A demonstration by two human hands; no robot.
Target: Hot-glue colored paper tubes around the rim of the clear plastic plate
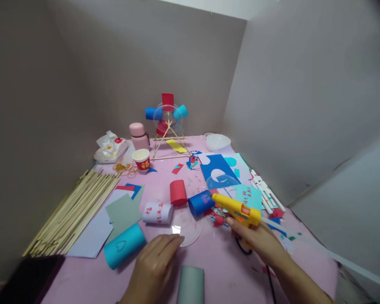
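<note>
My right hand [256,240] is wrapped round the handle of a yellow hot glue gun [237,207], its nozzle pointing left beside a blue paper tube [201,203]. A clear glue stick sticks out of its back. With fingers together, my left hand [156,264] grips the near edge of a clear plastic disc [190,230] on the table. Around the disc's far side are a red paper tube [178,193], the blue one and a white paper tube [157,213] with red writing. A turquoise tube [125,246] with a drawn heart lies left of my left hand, a grey-green tube [191,285] to its right.
A stick-framed wheel [168,118] with coloured tubes stands at the back, near a pink bottle [139,136] and a paper cup [141,160]. Wooden sticks [72,211] lie left. Markers [266,192] and cut paper [220,169] lie right. Grey partitions enclose the pink table.
</note>
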